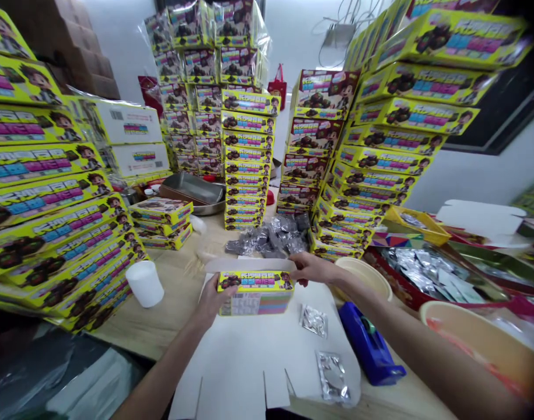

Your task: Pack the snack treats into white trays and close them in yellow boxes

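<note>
A yellow printed box stands on a flat white cardboard sheet at the table's middle. My left hand grips its left end, fingers wrapped round it. My right hand holds its upper right corner, fingers closed on the edge. Two silver foil packets lie on the sheet, one just right of the box and one nearer me. A heap of the same foil packets lies behind the box.
Tall stacks of yellow boxes rise on the left, centre and right. A white cup stands left. A blue tape dispenser, beige bowls and a red tray of foil packets sit right.
</note>
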The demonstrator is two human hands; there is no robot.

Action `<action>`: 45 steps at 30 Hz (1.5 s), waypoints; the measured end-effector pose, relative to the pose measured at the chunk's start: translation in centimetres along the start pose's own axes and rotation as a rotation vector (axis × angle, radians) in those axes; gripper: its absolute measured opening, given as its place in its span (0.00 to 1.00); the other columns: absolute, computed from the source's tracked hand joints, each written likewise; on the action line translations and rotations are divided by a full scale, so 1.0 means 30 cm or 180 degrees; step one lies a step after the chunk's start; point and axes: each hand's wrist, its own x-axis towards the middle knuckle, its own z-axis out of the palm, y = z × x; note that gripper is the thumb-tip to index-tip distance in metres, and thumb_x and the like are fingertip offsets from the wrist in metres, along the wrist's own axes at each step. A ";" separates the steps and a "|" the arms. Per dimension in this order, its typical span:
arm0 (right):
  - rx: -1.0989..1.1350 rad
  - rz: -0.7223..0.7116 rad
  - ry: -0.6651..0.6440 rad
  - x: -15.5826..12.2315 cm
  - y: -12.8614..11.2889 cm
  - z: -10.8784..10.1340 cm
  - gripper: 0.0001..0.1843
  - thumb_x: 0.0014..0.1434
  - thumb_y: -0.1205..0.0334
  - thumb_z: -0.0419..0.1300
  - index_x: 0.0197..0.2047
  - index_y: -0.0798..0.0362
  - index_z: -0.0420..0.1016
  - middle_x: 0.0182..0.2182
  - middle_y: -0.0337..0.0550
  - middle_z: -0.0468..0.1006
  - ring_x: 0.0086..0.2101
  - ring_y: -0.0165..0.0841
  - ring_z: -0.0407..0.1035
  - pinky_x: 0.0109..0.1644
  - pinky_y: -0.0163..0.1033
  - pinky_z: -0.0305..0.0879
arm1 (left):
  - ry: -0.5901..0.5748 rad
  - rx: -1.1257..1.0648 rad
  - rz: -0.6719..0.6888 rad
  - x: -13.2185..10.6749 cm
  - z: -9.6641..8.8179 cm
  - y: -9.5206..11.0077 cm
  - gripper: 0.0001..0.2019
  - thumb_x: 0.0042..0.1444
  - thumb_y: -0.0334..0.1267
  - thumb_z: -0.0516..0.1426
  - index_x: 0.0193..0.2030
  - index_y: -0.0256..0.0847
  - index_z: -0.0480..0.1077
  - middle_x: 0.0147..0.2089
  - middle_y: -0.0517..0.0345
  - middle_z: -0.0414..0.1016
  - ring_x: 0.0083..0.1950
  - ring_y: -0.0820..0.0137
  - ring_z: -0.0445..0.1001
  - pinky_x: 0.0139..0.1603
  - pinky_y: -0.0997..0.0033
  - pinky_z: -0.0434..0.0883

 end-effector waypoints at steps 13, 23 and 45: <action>-0.1466 -0.0744 0.0347 0.046 0.008 0.097 0.15 0.40 0.67 0.67 0.34 0.52 0.72 0.27 0.39 0.73 0.27 0.33 0.65 0.28 0.34 0.56 | 0.0357 0.1165 0.0507 0.031 -0.107 0.128 0.45 0.41 0.46 0.64 0.64 0.43 0.49 0.49 0.49 0.67 0.51 0.62 0.68 0.49 0.62 0.68; -0.1424 -0.0685 0.0270 0.052 0.038 0.095 0.15 0.41 0.64 0.66 0.36 0.51 0.72 0.28 0.39 0.74 0.28 0.34 0.66 0.27 0.34 0.56 | -0.1339 0.4038 0.0846 0.137 -0.061 0.408 0.11 0.47 0.29 0.51 0.17 0.37 0.68 0.16 0.59 0.65 0.21 0.71 0.65 0.27 0.74 0.62; 0.0169 -0.0828 0.2146 -0.233 0.124 0.349 0.41 0.52 0.54 0.63 0.65 0.48 0.48 0.60 0.54 0.55 0.51 0.40 0.64 0.47 0.43 0.67 | -0.2091 0.4593 0.2054 0.029 0.197 0.230 0.23 0.56 0.31 0.53 0.59 0.49 0.63 0.42 0.51 0.65 0.46 0.61 0.67 0.47 0.64 0.66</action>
